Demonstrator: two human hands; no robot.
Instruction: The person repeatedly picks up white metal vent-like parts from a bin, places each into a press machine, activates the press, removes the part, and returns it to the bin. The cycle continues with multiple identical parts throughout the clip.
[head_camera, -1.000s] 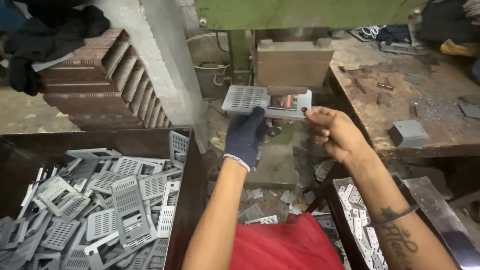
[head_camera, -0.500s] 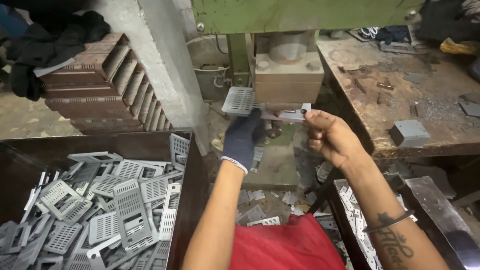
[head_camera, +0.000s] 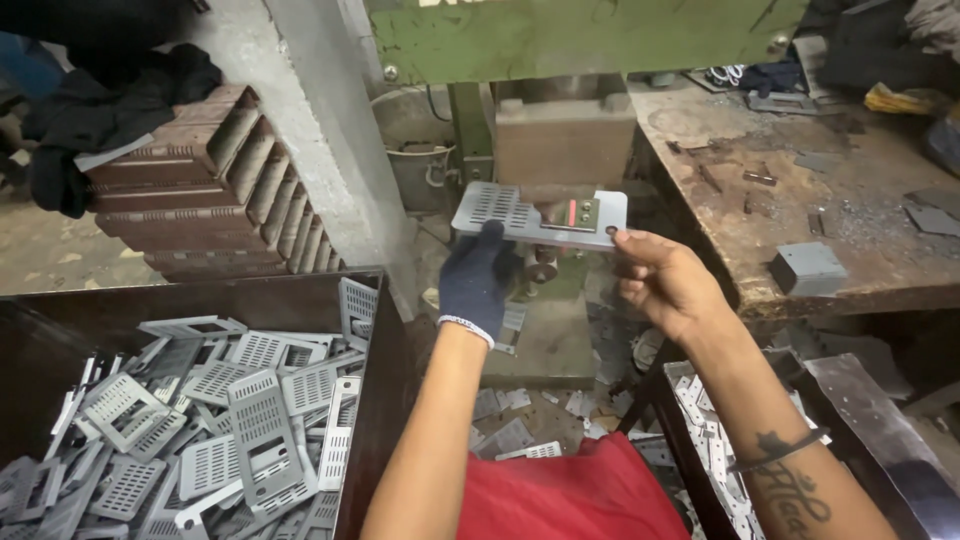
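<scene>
A flat grey perforated metal plate (head_camera: 500, 208) lies under the brown ram block (head_camera: 565, 140) of a green press (head_camera: 580, 35). My left hand (head_camera: 478, 278), in a dark glove, grips the plate's near left edge. My bare right hand (head_camera: 665, 280) pinches the plate's right end with thumb and fingers. The block sits low over the plate's middle, where a small red-lit window shows.
A dark bin (head_camera: 375, 340) at the lower left holds several similar perforated plates (head_camera: 240, 430). A second bin (head_camera: 700, 420) with punched parts stands at the lower right. A rusty workbench (head_camera: 800, 200) with a grey block (head_camera: 808, 268) is on the right. Stacked brown trays (head_camera: 200, 190) rise at the left.
The ram block has come down onto the plate. Both hands have stayed on the plate, shifting it only slightly.
</scene>
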